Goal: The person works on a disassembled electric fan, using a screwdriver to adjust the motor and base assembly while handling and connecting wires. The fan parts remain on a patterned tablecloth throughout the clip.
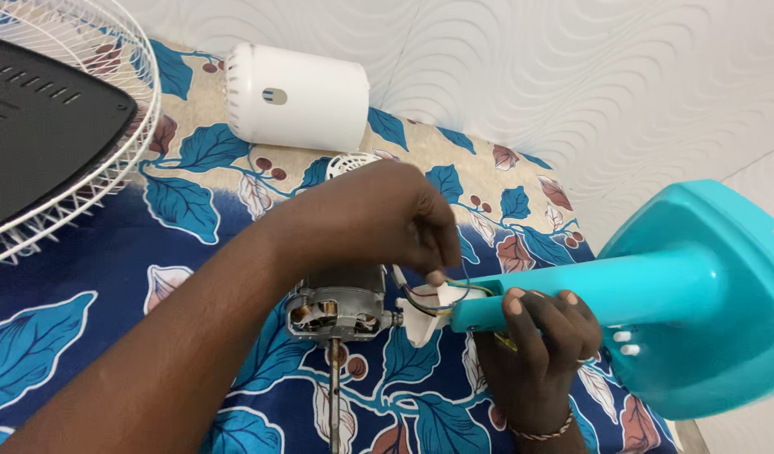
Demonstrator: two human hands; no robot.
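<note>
My right hand [538,353] grips the thin end of a turquoise fan stand [605,290], which lies on its side with its wide base [706,303] to the right. My left hand [387,219] reaches over from the left and pinches the coloured wires [425,300] where they come out of the stand's end, next to a white plastic piece [421,324]. A bare grey fan motor [336,307] with copper windings lies just left of that joint. Its metal shaft [334,395] points toward me.
A white cylindrical motor cover [294,97] lies at the back. A white wire fan grille [110,176] with a black slotted part [42,109] in it sits at the upper left. A blue leaf-patterned cloth [185,210] lies under everything. A white textured wall [572,76] stands behind.
</note>
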